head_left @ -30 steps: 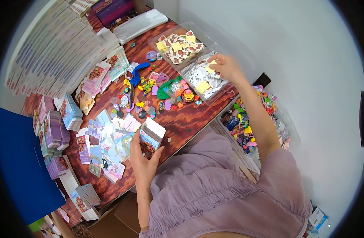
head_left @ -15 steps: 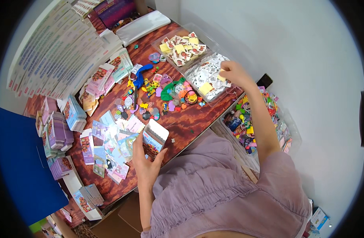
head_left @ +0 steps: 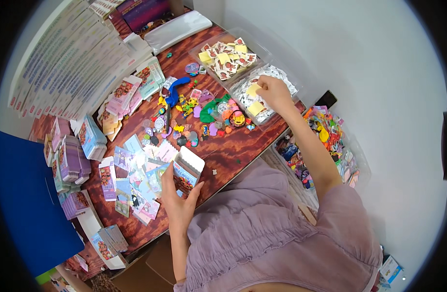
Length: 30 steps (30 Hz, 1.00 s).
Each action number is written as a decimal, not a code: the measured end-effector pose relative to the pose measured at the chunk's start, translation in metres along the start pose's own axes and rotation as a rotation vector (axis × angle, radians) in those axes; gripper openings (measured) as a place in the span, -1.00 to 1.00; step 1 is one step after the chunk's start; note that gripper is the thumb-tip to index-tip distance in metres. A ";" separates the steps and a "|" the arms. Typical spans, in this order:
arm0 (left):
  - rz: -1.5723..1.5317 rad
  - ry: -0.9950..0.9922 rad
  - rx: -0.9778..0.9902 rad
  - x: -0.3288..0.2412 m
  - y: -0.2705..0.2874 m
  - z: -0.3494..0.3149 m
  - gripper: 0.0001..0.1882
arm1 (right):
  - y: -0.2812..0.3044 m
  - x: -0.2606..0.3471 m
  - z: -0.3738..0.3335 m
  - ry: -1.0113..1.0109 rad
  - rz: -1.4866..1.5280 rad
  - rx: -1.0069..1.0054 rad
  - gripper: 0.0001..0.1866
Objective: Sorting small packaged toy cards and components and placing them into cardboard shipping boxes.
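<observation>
My half-curled left hand (head_left: pixel 179 207) clasps open carton (head_left: pixel 185 178); right hand (head_left: pixel 276 92), one o'clock, pinches yellow slip (head_left: pixel 253 90), which may fall if pinch loosens.

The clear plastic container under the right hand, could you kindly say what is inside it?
The clear plastic container holds small white pieces with dark marks and a flat yellow square; the right hand, pinching another square, hides some. The lower layers are covered from view.
</observation>
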State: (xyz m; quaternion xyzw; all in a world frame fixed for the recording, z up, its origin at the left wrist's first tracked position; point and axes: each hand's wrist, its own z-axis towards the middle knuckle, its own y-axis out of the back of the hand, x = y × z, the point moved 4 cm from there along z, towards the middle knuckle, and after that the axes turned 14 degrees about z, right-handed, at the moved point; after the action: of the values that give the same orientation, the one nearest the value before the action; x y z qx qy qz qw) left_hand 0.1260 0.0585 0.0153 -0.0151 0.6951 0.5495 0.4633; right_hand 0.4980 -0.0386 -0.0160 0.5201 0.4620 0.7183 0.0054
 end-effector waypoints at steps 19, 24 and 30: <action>-0.014 -0.033 -0.043 -0.001 0.001 0.001 -0.18 | -0.005 0.005 -0.014 0.164 0.016 -0.072 -0.74; -0.018 -0.016 -0.044 0.001 0.005 0.000 -0.18 | 0.011 -0.008 -0.011 -0.129 0.780 0.020 -0.91; -0.031 -0.026 -0.009 -0.006 0.000 0.001 -0.18 | 0.021 0.000 -0.013 -0.227 1.038 0.086 -0.92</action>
State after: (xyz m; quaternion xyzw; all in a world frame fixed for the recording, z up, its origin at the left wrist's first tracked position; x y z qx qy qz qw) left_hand 0.1302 0.0567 0.0188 -0.0211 0.6861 0.5456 0.4808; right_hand 0.4979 -0.0590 -0.0021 0.7546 0.1695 0.5459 -0.3221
